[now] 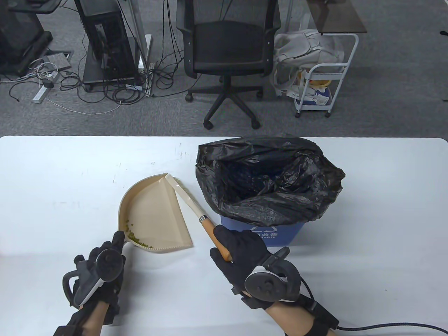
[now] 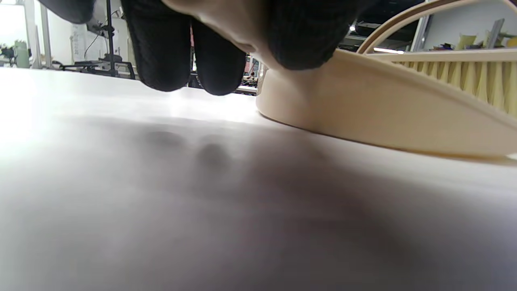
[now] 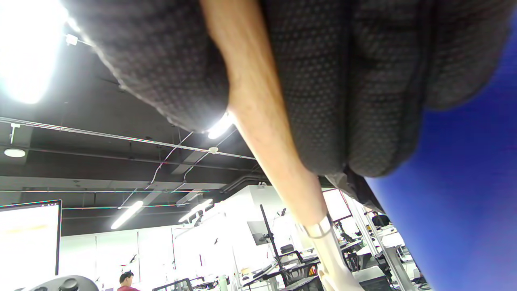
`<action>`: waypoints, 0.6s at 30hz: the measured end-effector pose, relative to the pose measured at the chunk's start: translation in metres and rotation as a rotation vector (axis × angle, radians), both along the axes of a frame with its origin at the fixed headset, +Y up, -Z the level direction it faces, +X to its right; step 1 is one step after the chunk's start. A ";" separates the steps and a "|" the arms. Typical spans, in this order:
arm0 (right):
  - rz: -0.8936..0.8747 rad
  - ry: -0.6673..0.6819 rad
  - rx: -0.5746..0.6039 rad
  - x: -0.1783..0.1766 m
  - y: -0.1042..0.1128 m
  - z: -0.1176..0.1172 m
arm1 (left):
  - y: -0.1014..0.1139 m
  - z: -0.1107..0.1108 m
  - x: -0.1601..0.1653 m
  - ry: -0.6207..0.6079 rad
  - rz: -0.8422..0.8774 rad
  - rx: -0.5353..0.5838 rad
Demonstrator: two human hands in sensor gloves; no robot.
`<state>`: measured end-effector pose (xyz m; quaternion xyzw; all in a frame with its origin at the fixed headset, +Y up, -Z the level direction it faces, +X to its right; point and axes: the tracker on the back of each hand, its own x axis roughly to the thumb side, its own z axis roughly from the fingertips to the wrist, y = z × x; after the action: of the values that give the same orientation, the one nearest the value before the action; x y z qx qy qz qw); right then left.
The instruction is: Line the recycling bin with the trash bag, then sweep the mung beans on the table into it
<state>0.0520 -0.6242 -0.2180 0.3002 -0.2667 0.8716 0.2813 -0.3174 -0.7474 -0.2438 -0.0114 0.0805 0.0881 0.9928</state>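
While the left hand (image 1: pixel 99 269) holds the handle end of the beige dustpan (image 1: pixel 154 210), its fingers curled about the handle as the left wrist view shows, the right hand (image 1: pixel 241 252) grips the wooden handle of the hand brush (image 1: pixel 196 210), fingers wrapped round it. Both hands sit nearer the person than the recycling bin (image 1: pixel 266 234), the left one well off to the bin's left, the right one just in front of its blue wall.

Just beyond the left hand, the dustpan lies on the white table (image 1: pixel 367 210), to the left of the bin. A small heap of mung beans (image 1: pixel 138 238) is gathered in the pan's near corner by the handle. The brush slants from the right hand up across the pan's right edge, its bristle end resting at the pan's far tip, close beside the bin's left side.

Farther off stands the bin itself, already lined: the black trash bag (image 1: pixel 269 178) is folded out over its rim and gapes open.

Judged from this, the lining is done and the sweeping nearly so; no loose beans are plainly visible on the table. The next move likely calls for lifting the pan level, carrying it over the bag's mouth, and tipping it slowly so no beans spill past the loose plastic edge.
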 end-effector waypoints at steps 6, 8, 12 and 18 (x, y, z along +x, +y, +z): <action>-0.006 -0.007 -0.002 0.002 0.000 0.000 | -0.001 -0.001 -0.004 0.046 0.112 -0.009; -0.011 -0.011 -0.004 0.003 0.001 0.000 | 0.000 -0.001 -0.006 0.053 0.136 -0.008; -0.018 -0.016 -0.007 0.006 0.001 -0.001 | 0.001 0.000 -0.011 0.076 0.194 -0.010; -0.021 -0.021 -0.007 0.008 0.001 0.000 | 0.006 0.001 -0.012 0.092 0.206 0.012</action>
<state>0.0596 -0.6230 -0.2184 0.2870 -0.2696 0.8727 0.2886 -0.3299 -0.7409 -0.2425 -0.0095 0.1240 0.1904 0.9738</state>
